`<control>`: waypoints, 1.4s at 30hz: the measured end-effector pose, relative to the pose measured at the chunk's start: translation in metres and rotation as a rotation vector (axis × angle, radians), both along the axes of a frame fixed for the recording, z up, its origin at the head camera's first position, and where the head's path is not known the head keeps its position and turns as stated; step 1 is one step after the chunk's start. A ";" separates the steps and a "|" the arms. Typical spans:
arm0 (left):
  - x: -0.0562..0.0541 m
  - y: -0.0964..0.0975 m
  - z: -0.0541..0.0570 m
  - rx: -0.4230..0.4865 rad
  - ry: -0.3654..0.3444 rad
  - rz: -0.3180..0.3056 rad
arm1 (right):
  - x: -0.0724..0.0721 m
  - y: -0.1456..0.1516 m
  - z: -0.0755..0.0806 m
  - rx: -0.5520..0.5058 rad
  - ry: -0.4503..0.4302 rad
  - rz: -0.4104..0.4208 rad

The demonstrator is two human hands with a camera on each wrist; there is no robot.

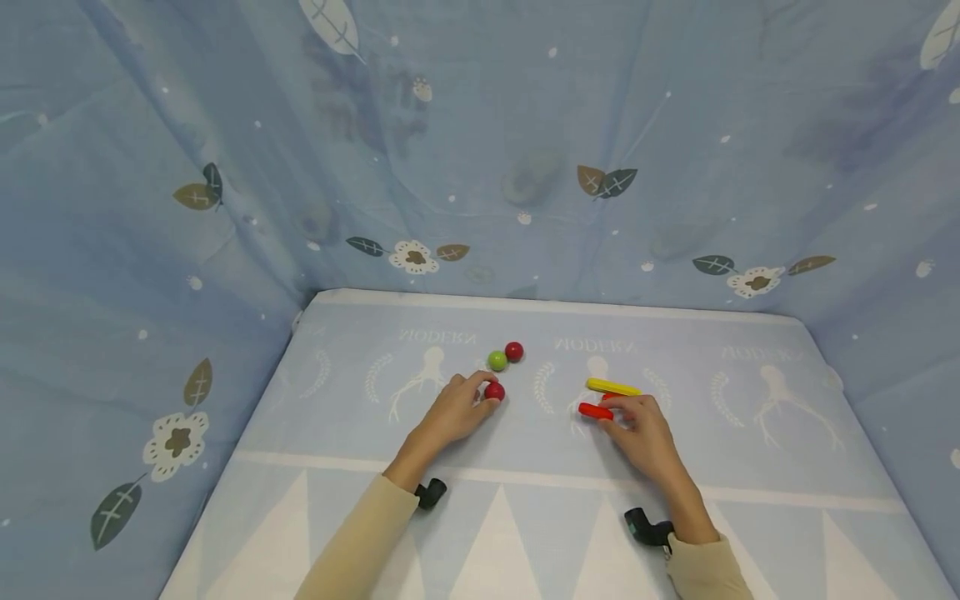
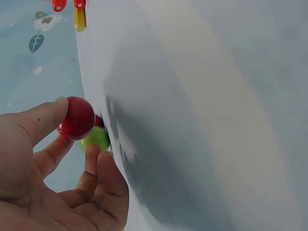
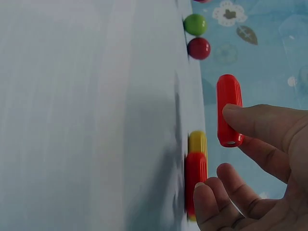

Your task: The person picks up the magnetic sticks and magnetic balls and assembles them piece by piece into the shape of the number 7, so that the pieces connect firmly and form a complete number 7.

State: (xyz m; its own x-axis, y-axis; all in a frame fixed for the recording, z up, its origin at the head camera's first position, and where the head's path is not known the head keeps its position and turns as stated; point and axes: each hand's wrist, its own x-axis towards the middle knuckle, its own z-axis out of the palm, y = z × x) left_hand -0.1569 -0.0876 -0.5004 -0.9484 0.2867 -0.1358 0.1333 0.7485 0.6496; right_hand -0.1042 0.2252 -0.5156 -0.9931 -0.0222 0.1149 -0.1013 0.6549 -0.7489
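Observation:
My left hand (image 1: 453, 410) pinches a glossy red ball (image 1: 494, 392) between thumb and fingers. In the left wrist view this red ball (image 2: 78, 118) sits at the fingertips, and the other fingers are bent below it. A green ball (image 1: 497, 360) and a second red ball (image 1: 513, 351) lie side by side just beyond. With thumb and fingers, my right hand (image 1: 641, 433) holds a short ribbed red stick (image 3: 228, 110) above the table. Beneath that hand lies another red stick (image 3: 196, 178), partly hidden in the head view, alongside a longer yellow stick (image 1: 613, 387).
A light blue and white patterned cloth covers the table (image 1: 495, 467). Blue printed fabric (image 1: 480, 150) hangs behind and along both sides. Black devices (image 1: 431, 494) are strapped at both wrists.

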 end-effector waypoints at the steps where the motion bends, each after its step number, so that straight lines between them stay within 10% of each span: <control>1: 0.002 -0.003 0.001 0.002 -0.002 0.006 | -0.001 -0.004 0.000 -0.010 -0.003 0.011; 15: 0.018 -0.041 -0.003 0.007 -0.019 0.050 | -0.018 -0.047 -0.011 -0.053 -0.035 0.124; 42: 0.015 -0.052 -0.015 0.066 -0.004 0.002 | -0.047 -0.109 -0.015 -0.070 -0.099 0.220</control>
